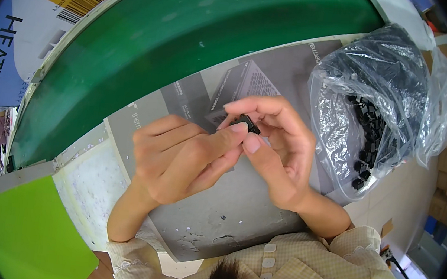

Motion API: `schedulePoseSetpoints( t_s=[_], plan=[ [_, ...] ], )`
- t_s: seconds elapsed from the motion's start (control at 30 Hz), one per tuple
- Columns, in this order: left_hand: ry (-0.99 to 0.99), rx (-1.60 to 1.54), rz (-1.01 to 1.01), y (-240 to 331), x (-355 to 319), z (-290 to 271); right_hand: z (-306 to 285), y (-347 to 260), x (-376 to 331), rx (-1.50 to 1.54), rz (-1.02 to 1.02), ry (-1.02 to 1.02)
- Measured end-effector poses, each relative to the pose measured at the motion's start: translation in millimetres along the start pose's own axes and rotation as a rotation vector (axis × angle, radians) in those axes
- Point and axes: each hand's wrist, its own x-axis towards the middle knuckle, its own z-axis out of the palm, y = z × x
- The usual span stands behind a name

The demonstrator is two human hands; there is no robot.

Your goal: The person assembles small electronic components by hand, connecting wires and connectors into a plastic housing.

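A small black plastic part (247, 123) is held between both hands above the grey printed cardboard (191, 234). My left hand (178, 154) pinches it with thumb and forefinger, the other fingers curled in. From the other side, my right hand (282, 151) grips the part with its thumb tip close below it and its forefinger arched over. The fingers cover much of the part, so its full shape is hidden. Right of my right hand lies a clear plastic bag (333, 129) with many similar-looking small black parts (368, 135) inside.
Beyond the cardboard runs a curved-looking green belt or surface (152, 39) with a pale edge. A large printed carton (25, 53) stands at the far left. At the near left is a lime-green panel (34, 228). Small pale scraps and a dark crumb lie on the cardboard's worn near part.
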Motion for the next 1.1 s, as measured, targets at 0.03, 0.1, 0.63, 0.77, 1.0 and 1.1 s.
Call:
schedulePoseSetpoints(
  t_s=[0.03,0.1,0.63,0.77,1.0,1.1],
  plan=[
    [-0.001,-0.001,-0.001,0.1,0.1,-0.1,0.0,-0.4,-0.1,0.0,0.001,0.001],
    [-0.04,-0.027,-0.002,0.1,0.1,-0.4,0.4,-1.3,0.1,-0.046,0.001,0.017],
    [0.058,0.038,0.049,1.9,-6.6,6.6,-0.8,-0.1,-0.9,-0.007,-0.058,0.003],
    [0.054,0.015,-0.029,3.3,-2.9,3.3,-1.0,-7.2,1.8,0.064,0.034,-0.045],
    [0.17,-0.208,-0.214,-2.7,-5.0,6.7,3.0,-11.3,1.8,0.056,0.008,-0.122],
    [0.222,-0.187,-0.193,-4.9,-5.9,9.3,5.9,-9.9,1.8,0.04,-0.017,-0.081]
  ],
)
